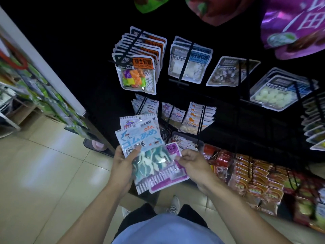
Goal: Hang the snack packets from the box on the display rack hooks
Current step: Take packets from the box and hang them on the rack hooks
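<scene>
In front of the dark display rack [228, 120], the left hand [121, 166] grips a small stack of snack packets [140, 148]: the top one is light blue, showing blue-white gummies. The right hand [191, 162] pinches what seems a purple packet [173, 175] beneath.

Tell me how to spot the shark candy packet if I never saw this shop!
Find the black display rack full of hanging snacks, then look below it at the person's two hands. The left hand grips a small fan of packets, and the shark packet is on top. It alone is light blue with cartoon sharks and blue-and-white gummies; the packet beneath has purple edging.
</scene>
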